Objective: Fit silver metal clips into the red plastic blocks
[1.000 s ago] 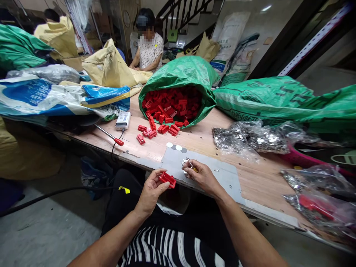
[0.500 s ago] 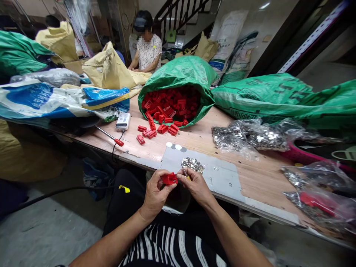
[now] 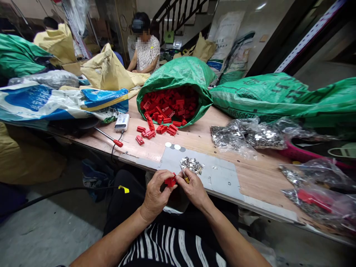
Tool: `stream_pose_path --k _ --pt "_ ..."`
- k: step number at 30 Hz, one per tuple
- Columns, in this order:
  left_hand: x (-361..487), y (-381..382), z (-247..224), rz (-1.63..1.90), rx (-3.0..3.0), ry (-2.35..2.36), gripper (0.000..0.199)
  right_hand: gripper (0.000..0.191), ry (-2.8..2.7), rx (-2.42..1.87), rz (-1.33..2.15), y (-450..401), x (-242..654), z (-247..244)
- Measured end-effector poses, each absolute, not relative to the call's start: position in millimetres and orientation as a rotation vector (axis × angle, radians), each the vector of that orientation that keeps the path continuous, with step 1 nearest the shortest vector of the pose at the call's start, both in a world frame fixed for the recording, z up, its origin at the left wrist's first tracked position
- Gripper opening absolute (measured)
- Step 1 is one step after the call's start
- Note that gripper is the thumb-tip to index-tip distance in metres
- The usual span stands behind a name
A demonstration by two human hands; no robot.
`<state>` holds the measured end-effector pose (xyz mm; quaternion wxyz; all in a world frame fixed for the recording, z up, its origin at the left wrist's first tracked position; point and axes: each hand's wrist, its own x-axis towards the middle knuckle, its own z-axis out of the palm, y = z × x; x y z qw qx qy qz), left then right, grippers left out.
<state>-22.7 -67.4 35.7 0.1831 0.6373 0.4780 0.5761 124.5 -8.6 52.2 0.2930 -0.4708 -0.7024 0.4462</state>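
Between the thumb and fingers of my left hand is a small red plastic part, held over my lap near the table edge. My right hand is closed around a thin pointed metal tool with a yellowish handle, its tip pointing up and away. The right thumb and fingertip meet the red part's right side; whether they pinch a small metal piece there is too small to tell. Just beyond my hands, a pile of small shiny metal pieces lies on a grey sheet.
A green sack spills red parts onto the table. To the left are a red-handled screwdriver and a white device with a cable. Bags of metal pieces lie right. Another person sits across the table.
The red part has turned in my left fingers and shows a narrower side. The pointed tool has tilted slightly in my right hand. The view has shifted a little.
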Motion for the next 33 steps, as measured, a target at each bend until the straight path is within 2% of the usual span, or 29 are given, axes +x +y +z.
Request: stream_pose_path --k 12,18,22,26,33 --pt "-21.5 -68.8 32.9 1.553 1.396 1.313 0.029 0.037 -1.655 -1.093 1.644 -5.2 131.8 57.9" --pt "-20.5 -68.6 36.4 1.545 1.150 1.210 0.032 0.034 -1.663 -1.118 1.642 -6.0 141.5 55.8" --pt "-25.2 -64.8 36.8 1.501 1.172 1.229 0.031 0.031 -1.916 -1.181 1.379 -5.7 148.3 50.6" --pt "-34.7 -54.3 34.4 1.410 1.467 1.417 0.030 0.025 -2.129 -1.173 1.011 -4.1 147.9 51.8" --pt "-44.8 -31.4 31.3 1.257 1.826 1.525 0.036 0.015 -2.219 -1.200 0.809 0.2 135.7 54.7"
